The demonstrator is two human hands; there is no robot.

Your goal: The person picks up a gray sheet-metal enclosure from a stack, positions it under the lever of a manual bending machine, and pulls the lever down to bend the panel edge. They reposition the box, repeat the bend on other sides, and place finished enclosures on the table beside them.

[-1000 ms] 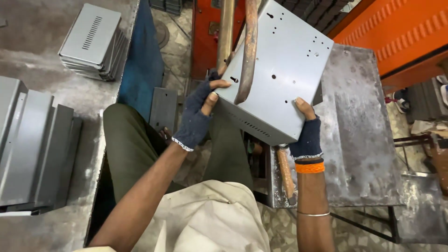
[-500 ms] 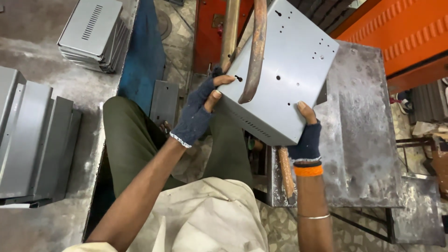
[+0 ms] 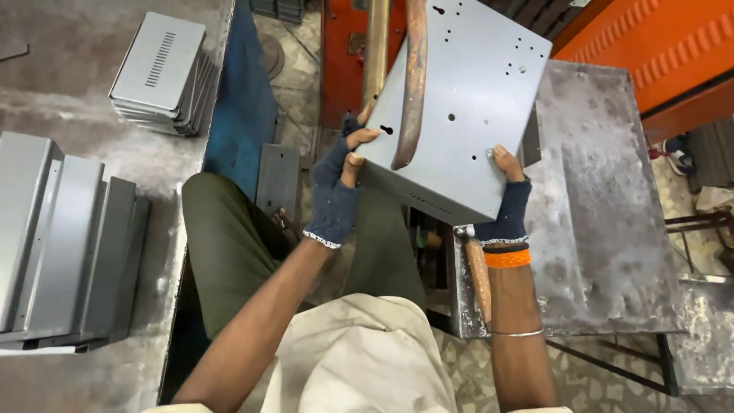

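I hold a grey sheet-metal box panel (image 3: 474, 99) with several punched holes, tilted in front of me. My left hand (image 3: 340, 180), in a dark fingerless glove, grips its left edge with the thumb on the face. My right hand (image 3: 508, 203), gloved the same way with an orange band at the wrist, grips the lower right corner. A curved rusty copper-coloured machine arm (image 3: 413, 76) lies across the panel's face, and a straight brass-coloured bar (image 3: 375, 53) stands just left of it.
A stack of grey vented panels (image 3: 157, 73) lies on the bench at upper left. Folded grey metal parts (image 3: 61, 245) stand in a row at the left. A worn steel table (image 3: 604, 206) sits to the right, beside an orange machine body (image 3: 657, 53).
The panel and both hands have shifted slightly up and to the right under the curved arm; the grips are unchanged.
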